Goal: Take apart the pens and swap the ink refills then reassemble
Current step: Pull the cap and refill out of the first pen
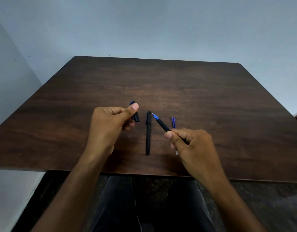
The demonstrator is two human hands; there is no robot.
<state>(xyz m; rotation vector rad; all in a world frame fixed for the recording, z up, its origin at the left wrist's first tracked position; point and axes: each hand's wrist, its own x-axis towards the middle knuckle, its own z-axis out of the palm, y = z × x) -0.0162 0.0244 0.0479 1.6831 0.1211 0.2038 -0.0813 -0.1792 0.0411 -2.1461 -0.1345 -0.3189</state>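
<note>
My left hand (109, 124) grips a black pen cap (135, 114) with a blue clip end, held just above the table. My right hand (189, 143) holds an uncapped black pen (161, 123) by its rear half, its blue tip pointing up and to the left. Between my hands a second black pen (148, 133), capped, lies lengthwise on the table. Two blue ink refills (173, 122) lie side by side just beyond my right hand; their lower ends are hidden by that hand.
A dark wooden table (211, 97) with rounded far corners stands against a pale blue wall. Its near edge runs just above my lap. Dark floor shows below on both sides.
</note>
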